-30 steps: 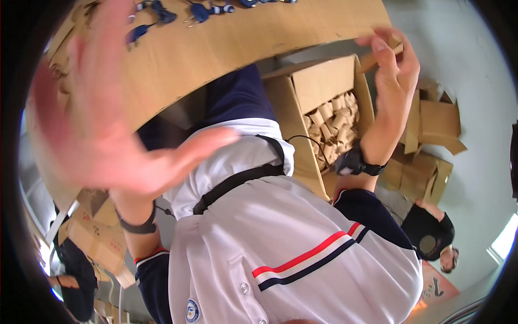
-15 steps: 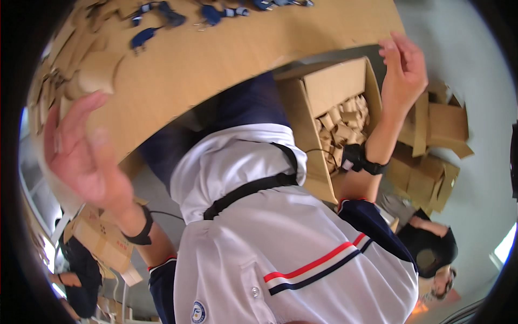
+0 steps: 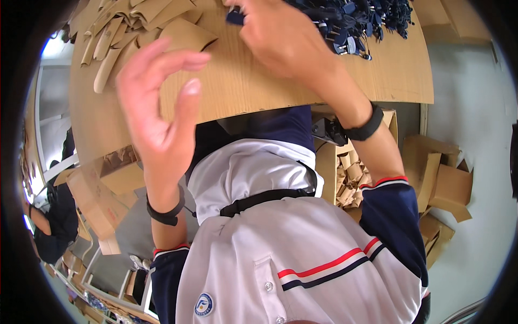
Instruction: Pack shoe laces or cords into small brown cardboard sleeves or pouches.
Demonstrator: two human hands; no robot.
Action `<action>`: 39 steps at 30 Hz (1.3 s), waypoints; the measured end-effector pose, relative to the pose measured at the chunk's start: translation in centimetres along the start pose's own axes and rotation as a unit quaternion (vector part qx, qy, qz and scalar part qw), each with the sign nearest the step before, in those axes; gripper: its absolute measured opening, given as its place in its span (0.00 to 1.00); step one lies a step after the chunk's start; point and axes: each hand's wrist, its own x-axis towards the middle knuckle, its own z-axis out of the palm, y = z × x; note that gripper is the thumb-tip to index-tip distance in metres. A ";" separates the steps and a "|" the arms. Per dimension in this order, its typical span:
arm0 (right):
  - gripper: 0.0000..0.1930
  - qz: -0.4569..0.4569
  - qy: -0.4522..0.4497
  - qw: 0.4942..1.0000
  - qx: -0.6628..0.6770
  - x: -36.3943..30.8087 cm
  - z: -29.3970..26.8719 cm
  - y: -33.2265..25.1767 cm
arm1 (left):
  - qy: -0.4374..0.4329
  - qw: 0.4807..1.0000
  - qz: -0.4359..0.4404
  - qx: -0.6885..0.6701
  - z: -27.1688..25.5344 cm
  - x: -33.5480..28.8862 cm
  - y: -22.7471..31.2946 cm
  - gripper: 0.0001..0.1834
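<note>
My left hand (image 3: 156, 102) hovers over the left part of the table, fingers curved and apart, holding nothing. Close to it lies a heap of brown cardboard sleeves (image 3: 116, 32), flat or slightly curled. My right hand (image 3: 286, 40) reaches across to the table's far middle, its fingertips partly cut off by the upper edge of the view. A small dark blue plug (image 3: 235, 15) shows at those fingertips and appears to be pinched by them. Right of this hand is a pile of dark blue corded plugs (image 3: 359, 21).
Under the table's front edge, an open carton (image 3: 326, 173) holds many small cardboard pieces. More open cartons (image 3: 450, 183) stand on the floor at right. Another carton (image 3: 102, 200) is at left, beside a person in dark clothes (image 3: 56, 216).
My right hand has swung from beyond the table's right edge to its far middle, now at a plug. My left hand has shifted right. The view has turned, bringing the plug pile in.
</note>
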 end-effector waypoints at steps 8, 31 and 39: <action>0.15 0.265 0.174 0.830 0.459 0.5 -6.7 -7.4 | -0.118 0.976 -0.109 -0.147 5.9 3.8 3.1 0.20; 0.18 0.212 0.247 0.834 0.445 -2.3 -4.1 -8.8 | 0.063 0.914 -0.099 -0.388 5.6 -0.7 4.9 0.14; 0.20 0.110 0.230 0.917 0.308 -2.2 -6.9 -8.2 | 0.031 0.892 -0.115 -0.437 2.6 1.2 5.1 0.21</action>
